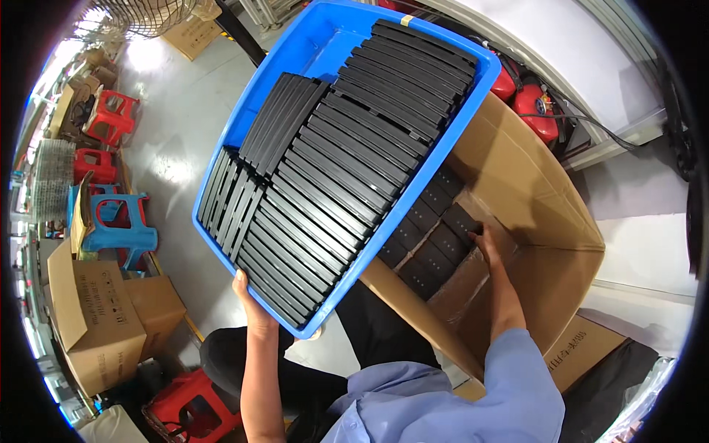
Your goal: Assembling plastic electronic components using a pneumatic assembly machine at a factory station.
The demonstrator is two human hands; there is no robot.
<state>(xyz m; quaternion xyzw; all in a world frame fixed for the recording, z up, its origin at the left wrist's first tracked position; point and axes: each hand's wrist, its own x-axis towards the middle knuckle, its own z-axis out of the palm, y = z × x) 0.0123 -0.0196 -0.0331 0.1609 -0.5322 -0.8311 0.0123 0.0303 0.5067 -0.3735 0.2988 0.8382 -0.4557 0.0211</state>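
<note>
A blue plastic bin [394, 230], tilted, holds rows of slim black plastic parts [317, 199] packed side by side. My left hand [252, 301] grips the bin's near left corner, thumb over the rim and fingers hidden beneath. To the right stands an open cardboard box [535, 196]. Inside it, dark blocks of parts [432, 258] with small dots on them lie in rows. Down in the box, my right hand [485, 244] has its fingers closed at the edge of the rightmost dark block [459, 218]. The bin's overhang hides part of the box.
Red fire extinguishers [535, 111] stand behind the box, with a dark cable beside them. Red stools [111, 117], a blue stool [122, 225] and cardboard cartons [103, 317] line the left. Another red stool [193, 406] stands by my knee. A wire fan guard [148, 15] is at the upper left.
</note>
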